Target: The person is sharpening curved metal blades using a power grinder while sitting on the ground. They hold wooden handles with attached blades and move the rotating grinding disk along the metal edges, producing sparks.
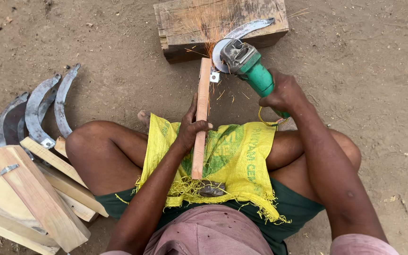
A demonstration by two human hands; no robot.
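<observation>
Seated on bare dirt, we work over a weathered brown wooden block (pixel 185 23), our landmark here. Just below the block, a yellow woven plastic sack printed in green (pixel 234 156) covers our lap. Well to the block's lower left lies a pile of pale wooden handles with curved grey steel blades (pixel 29 156), one bearing a small square metal plate. Our right hand (pixel 282 94) is wrapped fully shut around the green angle grinder (pixel 246 63), whose disc meets the curved grey sickle blade (pixel 249 28) lying on the block; orange sparks fly up across the wood. Our left hand (pixel 192 130), below the block, is clenched around the long pale wooden sickle handle (pixel 201 118), which runs from the lap up to the block's near edge.
</observation>
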